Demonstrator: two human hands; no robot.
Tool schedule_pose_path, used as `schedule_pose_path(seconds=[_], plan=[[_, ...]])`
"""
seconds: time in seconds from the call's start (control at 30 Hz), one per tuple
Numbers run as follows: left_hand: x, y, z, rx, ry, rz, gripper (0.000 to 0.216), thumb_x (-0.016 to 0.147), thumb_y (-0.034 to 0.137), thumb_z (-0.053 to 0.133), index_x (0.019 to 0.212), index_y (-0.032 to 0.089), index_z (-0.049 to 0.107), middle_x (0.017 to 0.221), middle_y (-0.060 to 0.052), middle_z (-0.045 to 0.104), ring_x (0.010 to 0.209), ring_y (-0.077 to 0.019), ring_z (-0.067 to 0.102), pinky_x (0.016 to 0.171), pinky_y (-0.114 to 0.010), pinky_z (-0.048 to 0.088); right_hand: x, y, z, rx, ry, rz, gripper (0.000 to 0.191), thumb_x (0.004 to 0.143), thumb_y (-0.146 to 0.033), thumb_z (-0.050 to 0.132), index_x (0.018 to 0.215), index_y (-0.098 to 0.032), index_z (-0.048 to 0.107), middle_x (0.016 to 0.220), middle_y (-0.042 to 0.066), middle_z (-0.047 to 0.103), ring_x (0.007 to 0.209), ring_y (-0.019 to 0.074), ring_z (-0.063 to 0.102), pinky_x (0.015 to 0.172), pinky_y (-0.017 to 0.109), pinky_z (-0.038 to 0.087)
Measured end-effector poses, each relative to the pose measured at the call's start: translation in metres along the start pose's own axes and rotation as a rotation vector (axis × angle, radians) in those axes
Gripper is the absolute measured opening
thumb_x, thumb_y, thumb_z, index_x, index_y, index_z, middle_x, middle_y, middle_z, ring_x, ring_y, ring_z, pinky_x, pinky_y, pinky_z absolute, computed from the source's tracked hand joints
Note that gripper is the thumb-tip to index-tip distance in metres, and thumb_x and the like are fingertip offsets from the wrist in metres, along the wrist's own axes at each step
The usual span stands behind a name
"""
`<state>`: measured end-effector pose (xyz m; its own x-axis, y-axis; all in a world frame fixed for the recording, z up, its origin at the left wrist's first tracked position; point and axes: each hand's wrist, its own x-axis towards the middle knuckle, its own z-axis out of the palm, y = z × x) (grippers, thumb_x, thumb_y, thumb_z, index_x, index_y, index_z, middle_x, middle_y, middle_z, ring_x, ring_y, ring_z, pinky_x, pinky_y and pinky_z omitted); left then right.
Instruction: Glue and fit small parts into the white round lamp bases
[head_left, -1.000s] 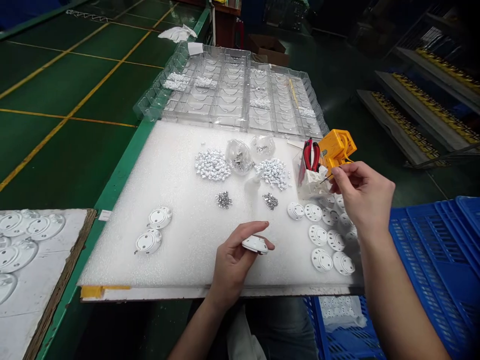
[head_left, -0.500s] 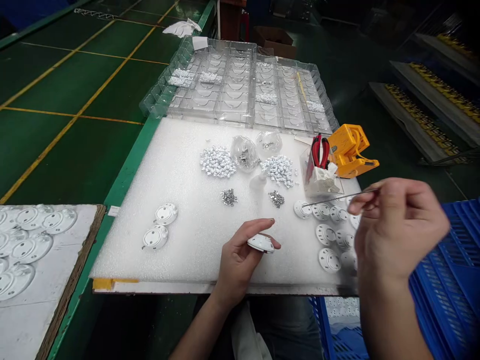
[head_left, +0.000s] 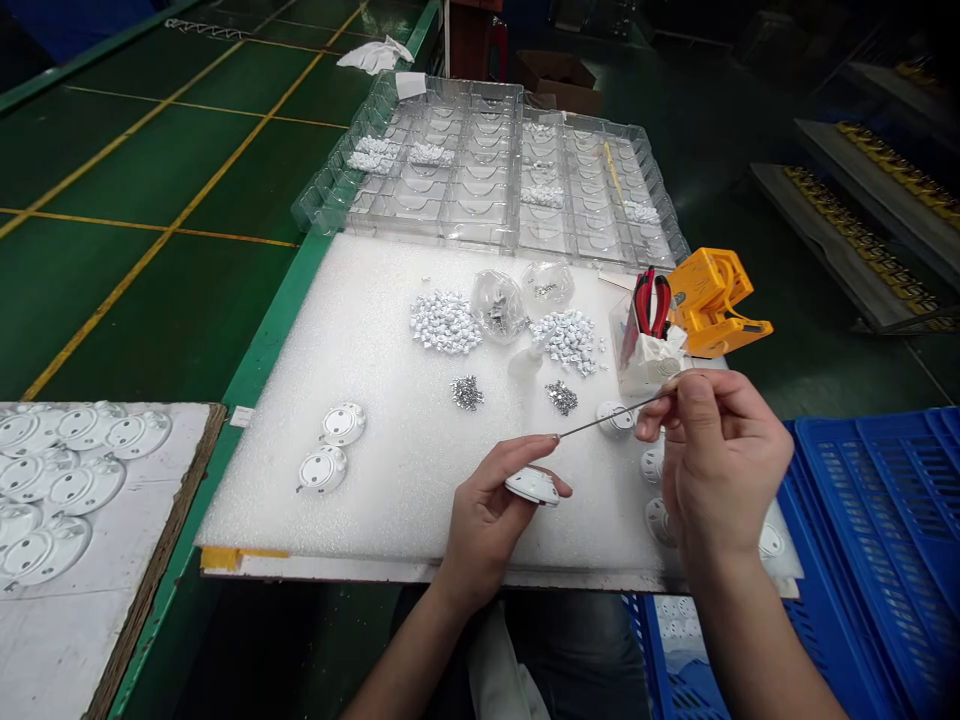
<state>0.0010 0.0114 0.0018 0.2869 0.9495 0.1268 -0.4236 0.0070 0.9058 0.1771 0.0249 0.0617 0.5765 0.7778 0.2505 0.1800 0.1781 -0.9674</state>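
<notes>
Left hand [head_left: 487,525] curls narrowly around a white round plastic cap [head_left: 534,486], low centre of frame, above a white foam sheet [head_left: 300,500]. Right hand [head_left: 720,460] has swung in from the right, thumb and forefinger in a tight pinch on a thin steel needle [head_left: 607,420], its tip now just at the left forefinger, near the cap. Nothing stands between needle and cap. Upper centre: a heap of small white parts [head_left: 445,322]. Right: red-handled pliers [head_left: 651,305] in a clear plastic box [head_left: 628,345], beside a yellow plastic jig [head_left: 712,305]. Top: a clear plastic blister tray [head_left: 480,170].
</notes>
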Motion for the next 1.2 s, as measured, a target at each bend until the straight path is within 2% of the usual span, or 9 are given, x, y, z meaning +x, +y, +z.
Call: schedule_pose_path(seconds=[0.33, 0.47, 0.57, 0.7, 0.77, 0.87, 1.03, 1.1, 1.2], plan=[[0.0, -0.001, 0.0, 0.008, -0.001, 0.004, 0.027, 0.097, 0.024, 0.068, 0.123, 0.027, 0.076, 0.125, -0.011, 0.074, 0.085, -0.0173, 0.078, 0.085, -0.033, 0.062, 0.0, 0.002, 0.0, 0.035, -0.025, 0.004, 0.022, 0.092, -0.036, 0.074, 0.082, -0.018, 0.068, 0.064, -0.003, 0.065, 0.051, 0.0096, 0.06, 0.052, 0.023, 0.049], [-0.001, -0.002, -0.001, 0.012, -0.018, 0.01, 0.03, 0.098, 0.022, 0.067, 0.125, 0.03, 0.075, 0.122, -0.008, 0.074, 0.089, -0.0155, 0.078, 0.091, -0.031, 0.06, 0.001, 0.001, 0.0, 0.036, -0.016, 0.003, 0.022, 0.092, -0.036, 0.074, 0.082, -0.018, 0.068, 0.065, -0.003, 0.065, 0.051, 0.0099, 0.059, 0.051, 0.024, 0.048], [-0.001, -0.003, -0.001, 0.01, -0.02, 0.012, 0.03, 0.098, 0.022, 0.066, 0.126, 0.031, 0.075, 0.124, -0.008, 0.074, 0.089, -0.0148, 0.078, 0.091, -0.03, 0.06, 0.009, -0.002, -0.005, 0.007, 0.084, -0.1, 0.021, 0.092, -0.034, 0.074, 0.081, -0.018, 0.066, 0.065, -0.003, 0.062, 0.05, 0.0103, 0.058, 0.05, 0.026, 0.047], [-0.001, -0.001, -0.001, 0.019, -0.013, 0.016, 0.028, 0.099, 0.025, 0.066, 0.125, 0.029, 0.076, 0.122, -0.01, 0.075, 0.09, -0.0165, 0.078, 0.09, -0.031, 0.06, 0.026, -0.004, -0.02, -0.135, 0.31, -0.331, 0.017, 0.093, -0.03, 0.072, 0.081, -0.021, 0.064, 0.071, -0.002, 0.061, 0.056, 0.0126, 0.061, 0.053, 0.03, 0.048], [0.0, -0.001, 0.0, 0.011, -0.009, 0.012, 0.027, 0.099, 0.026, 0.066, 0.125, 0.029, 0.076, 0.124, -0.01, 0.075, 0.09, -0.0166, 0.078, 0.087, -0.03, 0.06, 0.034, -0.003, -0.029, -0.213, 0.374, -0.408, 0.016, 0.094, -0.03, 0.07, 0.083, -0.021, 0.063, 0.073, -0.001, 0.06, 0.057, 0.0141, 0.062, 0.054, 0.032, 0.049], [0.0, -0.001, 0.0, 0.0, -0.013, 0.006, 0.028, 0.099, 0.026, 0.066, 0.125, 0.03, 0.075, 0.126, -0.01, 0.074, 0.088, -0.0155, 0.078, 0.085, -0.029, 0.061, 0.042, 0.004, -0.039, -0.282, 0.416, -0.447, 0.014, 0.095, -0.03, 0.069, 0.084, -0.022, 0.064, 0.074, 0.0, 0.06, 0.057, 0.0156, 0.062, 0.054, 0.034, 0.049], [-0.001, -0.001, -0.001, 0.01, -0.017, 0.001, 0.028, 0.099, 0.026, 0.065, 0.125, 0.03, 0.075, 0.125, -0.01, 0.075, 0.09, -0.0157, 0.078, 0.088, -0.029, 0.06, 0.05, 0.022, -0.051, -0.402, 0.395, -0.405, 0.013, 0.094, -0.032, 0.07, 0.085, -0.023, 0.067, 0.075, 0.001, 0.061, 0.059, 0.0175, 0.064, 0.059, 0.037, 0.052], [-0.001, -0.002, -0.001, 0.023, -0.016, 0.004, 0.028, 0.099, 0.025, 0.066, 0.125, 0.03, 0.075, 0.124, -0.01, 0.075, 0.091, -0.0156, 0.078, 0.09, -0.029, 0.06, 0.051, 0.027, -0.053, -0.428, 0.321, -0.373, 0.012, 0.088, -0.032, 0.077, 0.088, -0.021, 0.07, 0.078, 0.003, 0.064, 0.06, 0.0176, 0.064, 0.059, 0.036, 0.051], [-0.001, -0.002, 0.0, 0.031, -0.01, 0.012, 0.03, 0.098, 0.023, 0.067, 0.126, 0.031, 0.075, 0.125, -0.009, 0.074, 0.09, -0.0152, 0.078, 0.09, -0.029, 0.06, 0.04, 0.023, -0.05, -0.413, 0.217, -0.324, 0.031, 0.078, -0.029, 0.085, 0.105, -0.021, 0.073, 0.09, 0.004, 0.067, 0.063, 0.0156, 0.063, 0.062, 0.035, 0.052]])
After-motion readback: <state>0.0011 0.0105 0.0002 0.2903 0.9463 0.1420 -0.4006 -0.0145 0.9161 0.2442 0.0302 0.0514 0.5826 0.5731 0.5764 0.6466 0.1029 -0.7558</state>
